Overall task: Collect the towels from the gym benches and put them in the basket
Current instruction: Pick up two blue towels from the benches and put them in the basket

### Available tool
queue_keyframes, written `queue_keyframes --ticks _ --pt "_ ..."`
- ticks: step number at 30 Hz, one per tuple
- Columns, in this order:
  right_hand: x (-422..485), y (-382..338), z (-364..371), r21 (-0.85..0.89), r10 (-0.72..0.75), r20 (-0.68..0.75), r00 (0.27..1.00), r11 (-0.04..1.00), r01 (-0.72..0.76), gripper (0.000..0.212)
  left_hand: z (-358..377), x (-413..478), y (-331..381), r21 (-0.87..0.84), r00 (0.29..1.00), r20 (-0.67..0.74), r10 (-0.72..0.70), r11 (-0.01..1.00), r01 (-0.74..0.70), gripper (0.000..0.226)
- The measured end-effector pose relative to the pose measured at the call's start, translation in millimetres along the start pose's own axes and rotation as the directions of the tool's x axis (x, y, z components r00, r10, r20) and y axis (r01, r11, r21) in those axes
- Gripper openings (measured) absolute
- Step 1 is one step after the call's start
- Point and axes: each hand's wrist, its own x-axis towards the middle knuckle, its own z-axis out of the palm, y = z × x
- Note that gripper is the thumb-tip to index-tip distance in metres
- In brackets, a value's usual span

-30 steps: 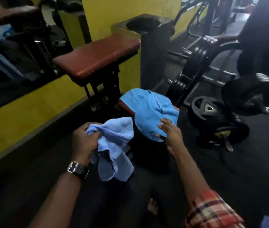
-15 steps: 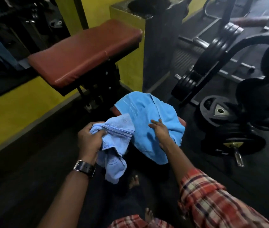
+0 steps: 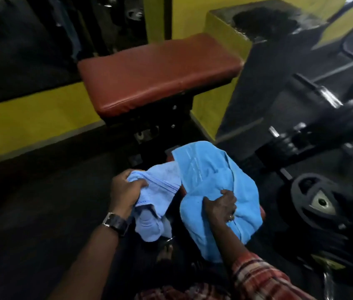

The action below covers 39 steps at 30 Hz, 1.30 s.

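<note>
Pale-blue towel bunched in my left hand, freeing right hand to clench bright-blue towel draped over bench seat.

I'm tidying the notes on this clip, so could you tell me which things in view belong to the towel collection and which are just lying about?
Part of the job:
- pale blue towel in the left hand
- bright blue towel under the right hand

Just lying about:
- red bench pad
- weight plate
- wristwatch
</note>
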Motion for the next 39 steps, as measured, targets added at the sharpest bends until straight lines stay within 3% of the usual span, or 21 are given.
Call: queue_keyframes --ticks 2,4,8,10,14,15,18,26,32,38,39 --pt "12 1 2 0.069 0.017 0.035 0.999 0.997 -0.019 0.057 -1 -6 0 -0.010 0.999 -0.042 -0.011 1.000 0.010 0.024" --pt "24 -9 -4 0.243 -0.023 0.193 0.981 0.970 -0.025 0.050 -5 -20 -4 -0.039 0.990 -0.138 -0.039 0.999 0.033 0.023" --pt "27 -53 -30 0.498 -0.189 0.450 0.873 0.864 -0.069 0.009 -12 -53 -13 -0.133 0.937 -0.328 -0.121 0.988 0.081 0.017" --pt "18 -67 -42 0.524 -0.236 0.615 0.753 0.835 -0.165 0.019 -10 -77 -17 -0.164 0.891 -0.424 -0.161 0.981 0.099 0.012" --pt "-41 -83 -63 0.449 -0.284 0.846 0.452 0.836 -0.315 0.016 -20 -143 -28 -0.214 0.809 -0.558 -0.185 0.974 0.075 0.010" --pt "-60 -86 -67 0.449 -0.316 0.869 0.379 0.825 -0.342 0.030 -27 -159 -32 -0.233 0.788 -0.586 -0.189 0.971 0.060 0.010" --pt "-125 -93 -70 0.473 -0.431 0.881 0.196 0.819 -0.324 0.058 -62 -210 -43 -0.282 0.710 -0.680 -0.183 0.959 -0.022 0.011" --pt "-332 -50 -69 0.394 -0.394 0.902 -0.178 0.918 -0.035 0.053 -169 -364 -94 -0.314 0.404 -0.899 -0.166 0.889 -0.334 0.014" --pt "-494 40 -80 0.375 -0.307 0.864 -0.398 0.921 0.103 0.046 -242 -502 -154 -0.272 0.214 -0.957 -0.194 0.853 -0.446 0.012" --pt "-618 126 -99 0.333 -0.211 0.829 -0.518 0.930 0.154 0.051 -288 -628 -202 -0.265 0.077 -0.961 -0.264 0.814 -0.518 0.019" --pt "-649 144 -103 0.328 -0.176 0.814 -0.553 0.926 0.188 0.052 -299 -658 -214 -0.251 0.020 -0.959 -0.282 0.815 -0.523 0.020"
